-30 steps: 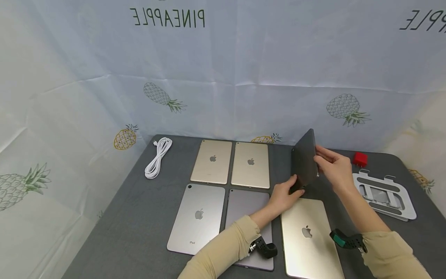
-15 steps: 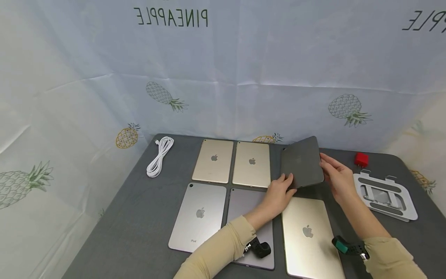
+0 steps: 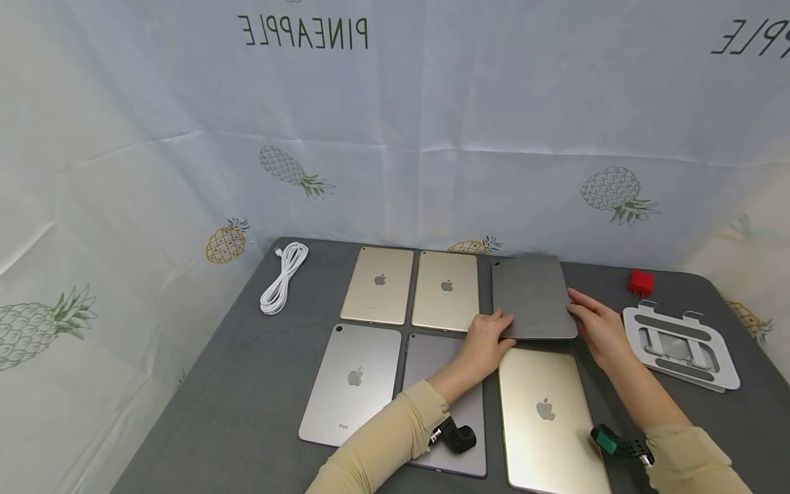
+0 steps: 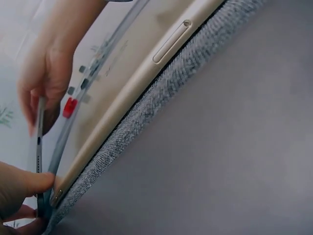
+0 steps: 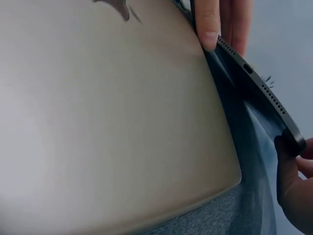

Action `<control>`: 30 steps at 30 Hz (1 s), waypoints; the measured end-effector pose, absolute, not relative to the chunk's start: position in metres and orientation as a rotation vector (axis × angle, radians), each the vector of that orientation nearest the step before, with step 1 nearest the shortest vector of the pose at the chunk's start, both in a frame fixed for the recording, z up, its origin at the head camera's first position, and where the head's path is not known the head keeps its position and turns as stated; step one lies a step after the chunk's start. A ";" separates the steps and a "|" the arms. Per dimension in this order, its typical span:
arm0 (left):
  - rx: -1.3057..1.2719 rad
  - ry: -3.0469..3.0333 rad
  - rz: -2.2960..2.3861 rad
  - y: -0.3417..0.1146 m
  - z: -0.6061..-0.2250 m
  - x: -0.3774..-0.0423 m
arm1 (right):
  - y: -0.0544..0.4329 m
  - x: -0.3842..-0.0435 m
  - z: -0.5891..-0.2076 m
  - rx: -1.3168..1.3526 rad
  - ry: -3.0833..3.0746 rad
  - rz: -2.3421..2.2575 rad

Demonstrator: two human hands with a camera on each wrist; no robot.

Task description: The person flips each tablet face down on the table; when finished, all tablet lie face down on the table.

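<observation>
A dark grey tablet lies back side up at the far right of the tablet rows, its near edge raised over the table. My left hand grips its near left corner; the thumb shows beside the edge in the left wrist view. With thumb and fingers, my right hand pinches the right edge near the front corner. The port and speaker holes of the tablet's near edge show between both hands in the right wrist view. Just in front lies a larger gold tablet, face down.
Two gold tablets lie left of the dark one. Nearer are a silver tablet and a purplish-grey tablet, partly under my left arm. A white coiled cable, red charger and white folding stand lie at the sides.
The dark grey tablet has gone from standing nearly on edge to lying almost flat, lowered between both hands. The other tablets have stayed in place.
</observation>
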State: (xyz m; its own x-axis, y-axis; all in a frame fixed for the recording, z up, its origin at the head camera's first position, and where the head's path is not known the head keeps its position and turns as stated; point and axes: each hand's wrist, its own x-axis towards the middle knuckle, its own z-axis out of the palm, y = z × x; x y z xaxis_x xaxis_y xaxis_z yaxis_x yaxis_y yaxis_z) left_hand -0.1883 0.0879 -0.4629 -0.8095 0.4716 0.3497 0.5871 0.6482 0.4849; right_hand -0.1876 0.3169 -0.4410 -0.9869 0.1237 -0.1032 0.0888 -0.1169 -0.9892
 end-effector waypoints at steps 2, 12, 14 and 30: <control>-0.864 -2.687 -0.885 0.088 -0.464 -0.188 | 0.317 -0.189 -0.444 -0.276 -2.233 2.165; -0.826 -2.711 -0.837 0.089 -0.465 -0.193 | 0.314 -0.193 -0.447 -0.293 -2.673 1.591; -0.820 -2.718 -0.816 0.089 -0.465 -0.194 | 0.314 -0.193 -0.449 -0.292 -2.689 1.582; -0.811 -2.735 -0.834 0.089 -0.466 -0.193 | 0.304 -0.185 -0.453 -0.203 -2.862 1.185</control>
